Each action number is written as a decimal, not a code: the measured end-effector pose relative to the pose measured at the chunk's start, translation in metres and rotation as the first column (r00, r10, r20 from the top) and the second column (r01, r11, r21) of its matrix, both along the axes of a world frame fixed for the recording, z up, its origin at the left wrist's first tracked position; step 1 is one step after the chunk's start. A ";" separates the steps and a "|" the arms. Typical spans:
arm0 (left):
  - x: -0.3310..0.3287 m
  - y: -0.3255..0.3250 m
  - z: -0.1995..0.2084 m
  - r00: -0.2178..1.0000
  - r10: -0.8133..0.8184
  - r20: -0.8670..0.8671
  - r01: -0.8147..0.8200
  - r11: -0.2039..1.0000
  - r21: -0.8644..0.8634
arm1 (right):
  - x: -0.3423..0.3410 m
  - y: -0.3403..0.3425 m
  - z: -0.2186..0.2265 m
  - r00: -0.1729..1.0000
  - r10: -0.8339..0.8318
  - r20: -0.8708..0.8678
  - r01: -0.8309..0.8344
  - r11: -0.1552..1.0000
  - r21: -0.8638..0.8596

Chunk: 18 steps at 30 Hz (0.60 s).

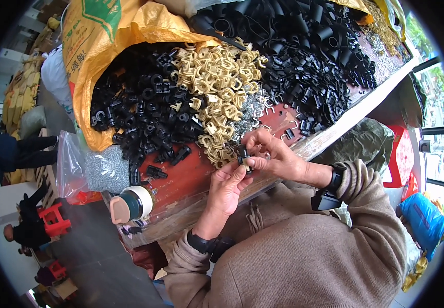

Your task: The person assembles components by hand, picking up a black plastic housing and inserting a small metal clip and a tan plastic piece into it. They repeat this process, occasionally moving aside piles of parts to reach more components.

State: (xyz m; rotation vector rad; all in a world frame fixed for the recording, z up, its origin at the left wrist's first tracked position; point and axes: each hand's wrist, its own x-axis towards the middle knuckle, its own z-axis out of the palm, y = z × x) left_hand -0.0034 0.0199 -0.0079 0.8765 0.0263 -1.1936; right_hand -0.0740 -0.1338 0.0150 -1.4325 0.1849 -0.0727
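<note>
The left hand (224,190) and right hand (281,158) are together over the near edge of the red counter (181,177), both pinching a small black part (243,153). Just beyond them lies a pile of cream clips (221,87), black fittings (147,92) to its left; a cup (142,200) sits by the near left corner.

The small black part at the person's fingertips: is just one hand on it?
No, fingers of both the left hand and the right hand meet at the small black part.
</note>
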 end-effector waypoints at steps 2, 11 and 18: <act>-0.004 -0.001 0.000 1.000 -0.003 0.020 0.002 1.000 0.019 | -0.002 0.001 -0.004 1.000 -0.002 -0.028 0.005 0.996 0.090; -0.002 -0.005 0.003 1.000 0.013 -0.021 -0.013 1.000 0.027 | -0.003 0.001 -0.021 0.998 -0.024 -0.066 0.027 0.999 0.033; 0.001 -0.008 0.007 0.999 0.026 -0.043 -0.022 0.997 0.079 | -0.018 -0.030 0.001 0.993 -0.075 -0.095 0.003 0.802 -0.597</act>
